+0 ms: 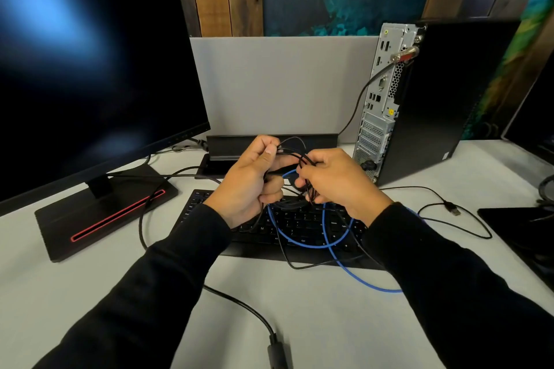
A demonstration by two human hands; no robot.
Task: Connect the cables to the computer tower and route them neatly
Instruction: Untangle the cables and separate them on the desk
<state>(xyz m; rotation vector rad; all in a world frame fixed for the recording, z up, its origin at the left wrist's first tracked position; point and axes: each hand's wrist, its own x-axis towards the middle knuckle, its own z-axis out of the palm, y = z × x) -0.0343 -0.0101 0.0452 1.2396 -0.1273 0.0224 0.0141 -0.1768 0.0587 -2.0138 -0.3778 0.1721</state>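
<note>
Nearest you, a thick black lead (239, 305) runs across the table (314, 323) toward its near edge and is held by neither hand. Beyond it the blue cable (326, 244) loops over the keyboard (296, 228) and trails off to your right.

Above the keyboard, your left hand (250, 181) is curled round a bunch of thin black cables (295, 153), thumb pressed on top. Your right hand (332, 181) pinches the same bunch just beside it, so the tangle sits between your two fists. Which strand each finger has I cannot tell; the knot is too dense.

The tower (431, 99) stands upright, beyond and to the right of your hands, long axis vertical, its port panel (382, 90) facing left toward you. Your right hand is the nearer one to it. One cable already hangs from a plug high on that panel. A loose USB plug (452, 209) lies on the table to your right, pointing right, away from the ports, so it will likely need turning round before it can go in.
</note>
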